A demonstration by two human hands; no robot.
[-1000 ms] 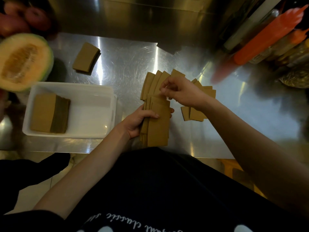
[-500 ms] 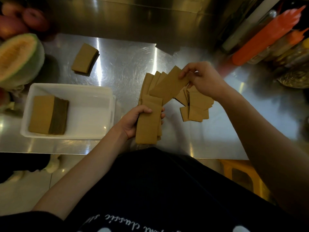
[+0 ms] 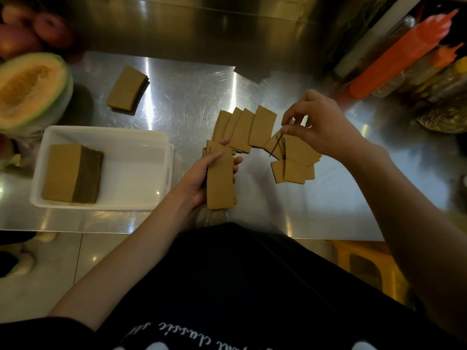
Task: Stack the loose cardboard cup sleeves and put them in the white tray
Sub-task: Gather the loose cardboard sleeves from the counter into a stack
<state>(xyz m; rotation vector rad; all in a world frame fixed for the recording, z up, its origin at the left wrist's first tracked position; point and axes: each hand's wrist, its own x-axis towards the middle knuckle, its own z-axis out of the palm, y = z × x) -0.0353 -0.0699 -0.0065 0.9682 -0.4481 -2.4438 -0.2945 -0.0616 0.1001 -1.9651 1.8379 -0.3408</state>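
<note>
- Brown cardboard throughout: the left hand [image 3: 202, 176] holds a stack of cup sleeves [image 3: 219, 183] upright-ish over the near edge of the steel bench [image 3: 192, 97], thumb across the front face, fingers [image 3: 236, 161] wrapped round the far side; grip closed on the stack.
- Right hand [image 3: 321, 130] hovers just right of that stack, thumb and forefinger pressed together in a pinch at the top corner of one sleeve in the loose pile [image 3: 295, 162]; remaining fingers curled above. Whether the sleeve is lifted clear of the pile cannot be told.
- Fanned row of sleeves [image 3: 249, 127] lies on the bench between the two hands, overlapping, touching the upper end of the held stack.
- Loose pile sits directly under and just near-side of the right grip, sleeves overlapping at mixed angles.
- White tray [image 3: 141, 170] stands left of the left grip, near it but apart; a neat block of stacked sleeves [image 3: 70, 173] fills its left part, the right part bare.
- Small separate sleeve stack [image 3: 127, 89] lies on the bench beyond the tray, well apart from both hands.
- Cut melon half [image 3: 30, 87] far left, apples [image 3: 32, 36] behind it.
- Orange squeeze bottles [image 3: 404, 51] far right, beyond the right hand, blurred.
- Dark apron or shirt [image 3: 227, 286] with white script at the bottom edge.
</note>
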